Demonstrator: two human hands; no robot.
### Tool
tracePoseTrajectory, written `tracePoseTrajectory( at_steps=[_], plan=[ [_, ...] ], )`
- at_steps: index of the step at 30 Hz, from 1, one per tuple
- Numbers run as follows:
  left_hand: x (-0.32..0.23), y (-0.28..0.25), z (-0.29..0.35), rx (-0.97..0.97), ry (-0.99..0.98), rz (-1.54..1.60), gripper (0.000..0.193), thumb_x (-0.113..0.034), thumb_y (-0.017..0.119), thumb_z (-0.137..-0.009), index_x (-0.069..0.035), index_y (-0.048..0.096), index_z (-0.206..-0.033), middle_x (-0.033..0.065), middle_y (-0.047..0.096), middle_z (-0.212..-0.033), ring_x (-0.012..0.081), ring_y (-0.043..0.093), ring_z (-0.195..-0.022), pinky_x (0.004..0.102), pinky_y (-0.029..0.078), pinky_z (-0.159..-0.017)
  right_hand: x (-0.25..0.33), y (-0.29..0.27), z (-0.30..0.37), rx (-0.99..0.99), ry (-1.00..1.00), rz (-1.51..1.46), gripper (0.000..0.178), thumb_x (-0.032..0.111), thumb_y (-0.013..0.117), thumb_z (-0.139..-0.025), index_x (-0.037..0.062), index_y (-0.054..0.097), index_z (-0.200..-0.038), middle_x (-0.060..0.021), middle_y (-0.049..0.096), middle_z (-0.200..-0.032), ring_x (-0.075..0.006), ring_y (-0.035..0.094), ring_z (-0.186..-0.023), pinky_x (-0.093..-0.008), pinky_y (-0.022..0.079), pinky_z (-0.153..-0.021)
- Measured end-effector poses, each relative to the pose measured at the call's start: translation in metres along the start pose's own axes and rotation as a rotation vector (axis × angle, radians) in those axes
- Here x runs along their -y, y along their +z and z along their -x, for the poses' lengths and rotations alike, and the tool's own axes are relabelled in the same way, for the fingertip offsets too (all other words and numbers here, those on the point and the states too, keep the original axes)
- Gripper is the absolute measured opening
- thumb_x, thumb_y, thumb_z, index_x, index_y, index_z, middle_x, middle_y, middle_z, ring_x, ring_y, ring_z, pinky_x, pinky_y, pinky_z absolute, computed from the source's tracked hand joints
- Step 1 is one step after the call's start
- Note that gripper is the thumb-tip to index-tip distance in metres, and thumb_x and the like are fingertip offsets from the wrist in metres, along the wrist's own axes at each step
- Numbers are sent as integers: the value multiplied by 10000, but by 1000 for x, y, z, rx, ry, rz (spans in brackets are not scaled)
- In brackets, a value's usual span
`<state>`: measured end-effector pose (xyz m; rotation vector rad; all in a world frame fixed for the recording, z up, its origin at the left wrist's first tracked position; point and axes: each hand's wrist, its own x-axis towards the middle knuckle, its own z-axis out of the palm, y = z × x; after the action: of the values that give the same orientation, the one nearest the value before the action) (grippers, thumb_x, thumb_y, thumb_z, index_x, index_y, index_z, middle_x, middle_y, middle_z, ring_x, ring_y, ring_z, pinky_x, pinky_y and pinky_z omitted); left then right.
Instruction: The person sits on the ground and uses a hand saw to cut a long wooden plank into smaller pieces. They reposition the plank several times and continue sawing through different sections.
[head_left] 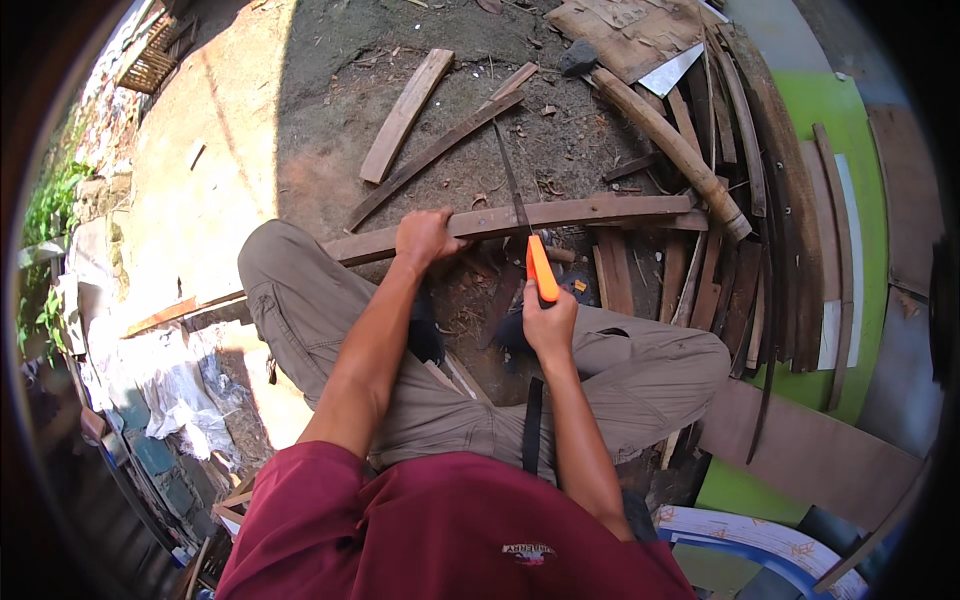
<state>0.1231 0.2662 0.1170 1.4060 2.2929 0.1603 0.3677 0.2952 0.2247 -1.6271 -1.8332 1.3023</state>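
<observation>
A long wooden beam [590, 210] lies across in front of my knees, running from the lower left to the right. My left hand [428, 238] is closed around it left of the middle. In my right hand [550, 318] is the orange handle [541, 268] of a hand saw. The saw's dark narrow blade [511, 175] crosses the beam and points away from me. Blade and beam meet a little right of my left hand; how deep any cut goes is too small to tell.
Two loose boards [408, 115] and a thin strip [435, 160] lie on the dirt ahead. A hammer with a thick wooden handle [665, 140] rests at the right, beside a pile of planks [740, 260]. Green panels [825, 110] stand farther right. White plastic sheeting [190, 390] lies at the left.
</observation>
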Motion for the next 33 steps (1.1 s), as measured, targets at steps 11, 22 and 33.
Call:
tracePoseTrajectory(
  at_steps=[11,22,33],
  plan=[
    [-11,-20,-20,84,-37,9,681,-644,832,-628,-125,767,-1064,169,764,-983,343,738,-942,453,588,-845,14,-3,-23,-45,1,-27,278,193,670,-929,-74,672,-855,-236,655,-689,-313,666,-621,-418,484,-632],
    [-13,-24,-21,115,-58,31,763,-659,840,-597,-107,770,-1119,201,756,-990,371,725,-970,455,576,-873,5,-6,1,-53,-15,-9,243,168,655,-923,-66,680,-860,-235,660,-696,-316,705,-688,-411,509,-650],
    [-3,-35,-24,186,-107,-11,741,-646,846,-603,-70,775,-1065,191,760,-1020,350,733,-977,447,579,-885,-1,-48,91,-44,13,-100,183,128,667,-901,-49,711,-886,-194,659,-673,-258,704,-634,-378,516,-630]
  ],
)
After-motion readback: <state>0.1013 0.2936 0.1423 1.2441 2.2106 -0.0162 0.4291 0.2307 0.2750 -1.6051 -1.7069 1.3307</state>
